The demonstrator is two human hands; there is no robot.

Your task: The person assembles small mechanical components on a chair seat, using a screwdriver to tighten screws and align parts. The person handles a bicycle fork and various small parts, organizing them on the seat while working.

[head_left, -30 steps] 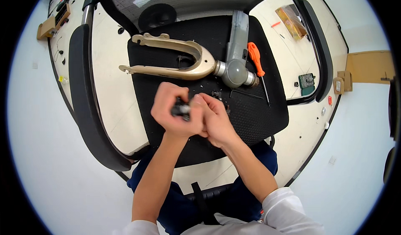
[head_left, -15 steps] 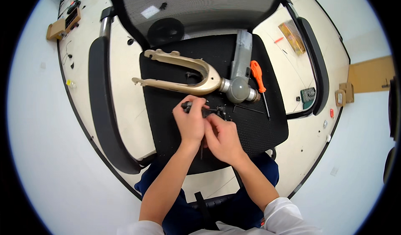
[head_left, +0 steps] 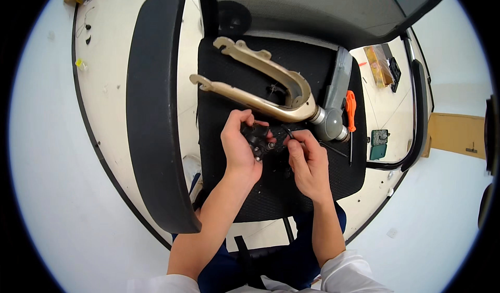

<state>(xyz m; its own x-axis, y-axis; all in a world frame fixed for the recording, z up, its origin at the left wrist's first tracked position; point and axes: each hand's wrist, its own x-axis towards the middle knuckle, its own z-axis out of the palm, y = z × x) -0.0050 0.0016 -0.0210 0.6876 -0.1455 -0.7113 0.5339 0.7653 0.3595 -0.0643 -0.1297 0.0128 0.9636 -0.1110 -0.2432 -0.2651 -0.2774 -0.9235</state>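
Observation:
My left hand is curled around a black mechanical part with silver bolt ends, held over the black chair seat. Between thumb and fingers, my right hand pinches a thin black rod-like piece. Its far end is too small to make out, and it is a little apart from the black part. Just beyond both hands lies a gold bicycle fork, its prongs pointing left. The fork's steerer end rests by a grey rubber-headed mallet.
Right of the mallet lies an orange-handled screwdriver, with a black hex key near it. The chair's armrests and mesh back enclose the seat. A green case and a yellow box are on the floor at right.
The view has shifted, so the chair appears further right and closer. My hands, close together before, are now apart; my left hand has turned, showing the black part.

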